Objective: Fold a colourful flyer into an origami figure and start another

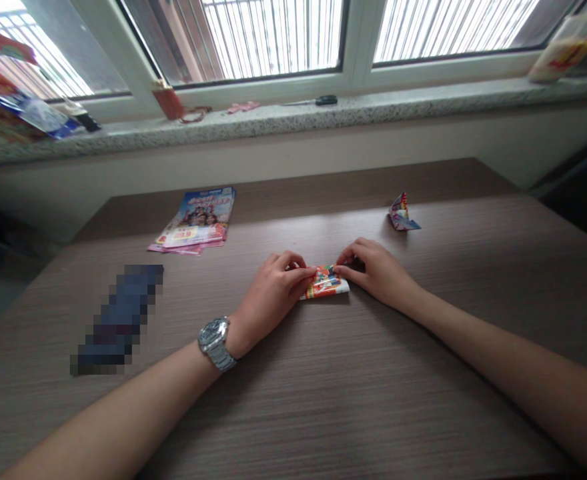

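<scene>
A small folded piece of colourful printed paper [327, 283] lies on the brown wood-grain table, between my two hands. My left hand [275, 287], with a silver watch on its wrist, pinches the left side of the paper between thumb and fingers. On the other side, my right hand [368, 267] has its thumb and index finger closed on the paper's upper right corner. Beyond my right hand stands a folded paper shape [402, 213] with a pointed top.
A stack of printed flyers [198, 220] lies at the table's back left. Nearer, at the left, is a pixelated dark object [121, 317]. The stone windowsill [273, 123] behind holds a screwdriver [326, 100], a red item [168, 100] and bags.
</scene>
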Demonstrator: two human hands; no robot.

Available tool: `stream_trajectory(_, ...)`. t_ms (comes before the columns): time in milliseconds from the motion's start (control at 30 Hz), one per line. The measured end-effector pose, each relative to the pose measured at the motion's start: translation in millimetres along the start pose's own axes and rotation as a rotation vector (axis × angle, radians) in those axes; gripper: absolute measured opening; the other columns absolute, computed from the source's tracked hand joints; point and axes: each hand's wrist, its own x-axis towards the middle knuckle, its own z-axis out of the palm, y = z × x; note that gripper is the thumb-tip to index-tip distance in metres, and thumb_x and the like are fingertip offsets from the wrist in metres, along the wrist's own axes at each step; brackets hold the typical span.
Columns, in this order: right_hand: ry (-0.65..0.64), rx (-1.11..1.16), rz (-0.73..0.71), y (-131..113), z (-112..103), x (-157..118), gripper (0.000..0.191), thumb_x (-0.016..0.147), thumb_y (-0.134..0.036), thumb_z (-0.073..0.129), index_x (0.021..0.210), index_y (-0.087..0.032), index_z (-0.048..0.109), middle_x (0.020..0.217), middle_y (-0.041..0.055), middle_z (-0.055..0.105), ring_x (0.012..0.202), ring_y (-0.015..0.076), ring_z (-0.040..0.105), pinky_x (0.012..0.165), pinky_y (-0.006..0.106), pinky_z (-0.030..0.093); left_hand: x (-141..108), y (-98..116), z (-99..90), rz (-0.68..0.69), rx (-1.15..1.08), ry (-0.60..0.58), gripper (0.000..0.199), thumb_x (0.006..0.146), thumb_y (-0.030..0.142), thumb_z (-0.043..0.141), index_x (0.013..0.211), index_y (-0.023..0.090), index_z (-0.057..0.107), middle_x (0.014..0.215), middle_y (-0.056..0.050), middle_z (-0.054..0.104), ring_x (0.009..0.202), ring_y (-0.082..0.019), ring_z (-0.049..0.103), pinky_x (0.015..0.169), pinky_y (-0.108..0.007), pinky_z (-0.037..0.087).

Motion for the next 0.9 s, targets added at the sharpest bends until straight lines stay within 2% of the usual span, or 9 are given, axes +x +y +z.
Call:
stream_trajectory(200,0.017,-0.003,-0.025,-0.1,0.0,-0.3,0.011,0.087,-0.024,0.077,0.084,-0.020,0.068,0.087,0.0035,0.065,0.086,0.0216,0.059,0.075,0.033,0.044,-0.3,3.5,-0.4,0.041,0.008,-0.050,0.023,0.101,0.023,0.059,0.120,0.019,0.072,0.122,-0.009,0.068,0.109,-0.022,0.064,0.096,-0.039,0.057)
stream_trajectory(333,0.029,-0.006,-0.054,0.5,0.8,-0.6,0.013,0.087,-0.023,0.078,0.082,-0.020,0.066,0.085,0.0026,0.064,0.084,0.0208,0.059,0.074,0.032,0.043,-1.2,4.8,-1.2,0.057,-0.014,-0.109,0.033,0.100,0.014,0.059,0.131,0.020,0.066,0.135,-0.010,0.064,0.117,-0.022,0.065,0.100,-0.037,0.057)
stream_trajectory(433,0.040,-0.001,-0.066,0.4,1.0,-1.5,0.014,0.086,-0.022,0.078,0.080,-0.020,0.066,0.084,0.0024,0.064,0.084,0.0203,0.060,0.073,0.032,0.044,-1.0,5.1,-2.5,0.091,-0.014,-0.153,0.037,0.098,0.009,0.059,0.132,0.021,0.065,0.136,-0.008,0.065,0.120,-0.022,0.064,0.103,-0.037,0.056)
stream_trajectory(633,0.064,0.005,-0.106,-0.8,0.0,-3.7,0.013,0.088,-0.023,0.078,0.078,-0.020,0.070,0.083,0.0022,0.065,0.079,0.0183,0.062,0.071,0.030,0.045,0.7,6.4,-5.7,0.106,-0.002,-0.177,0.039,0.099,0.011,0.059,0.135,0.024,0.064,0.136,-0.005,0.067,0.120,-0.021,0.065,0.102,-0.037,0.057)
stream_trajectory(800,0.078,-0.111,-0.187,0.9,-0.5,-5.4,0.015,0.090,-0.029,0.075,0.079,-0.020,0.074,0.084,0.0040,0.067,0.079,0.0191,0.062,0.070,0.032,0.045,0.8,7.9,-6.5,0.123,0.030,-0.168,0.035,0.101,0.014,0.058,0.132,0.025,0.066,0.135,-0.005,0.068,0.119,-0.021,0.066,0.100,-0.037,0.057)
stream_trajectory(900,0.077,-0.143,-0.190,2.2,-0.8,-5.7,0.016,0.092,-0.033,0.073,0.081,-0.020,0.076,0.085,0.0046,0.068,0.079,0.0198,0.063,0.069,0.032,0.046,0.4,7.9,-5.7,0.126,0.047,-0.168,0.035,0.101,0.015,0.057,0.133,0.026,0.066,0.135,-0.005,0.067,0.119,-0.021,0.066,0.101,-0.036,0.057)
